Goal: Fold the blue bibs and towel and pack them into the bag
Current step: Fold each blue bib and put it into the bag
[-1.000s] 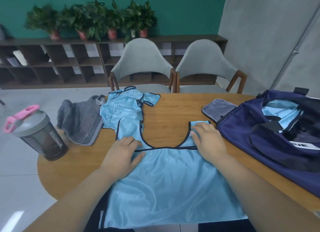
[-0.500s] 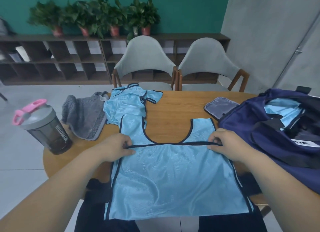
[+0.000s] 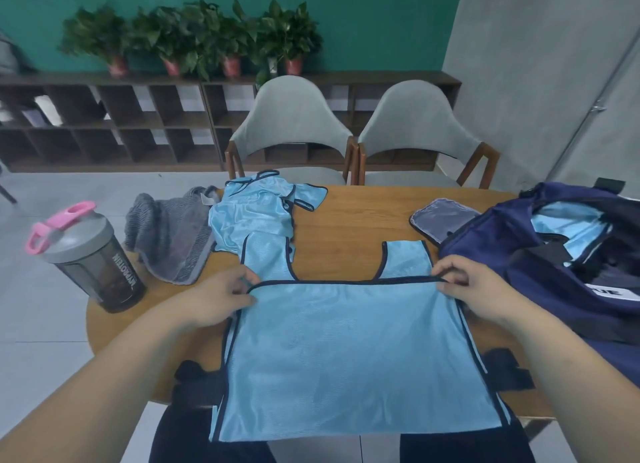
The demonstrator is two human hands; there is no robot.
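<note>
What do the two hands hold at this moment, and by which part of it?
Both hold the blue bib: the left hand pinches the left end of its dark-trimmed upper edge, the right hand the right end.

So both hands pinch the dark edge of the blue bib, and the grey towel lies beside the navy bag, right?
No. The head view shows the grey towel beside the shaker bottle, across the table from the navy bag. The left hand and right hand do pinch the dark edge of the blue bib.
</note>
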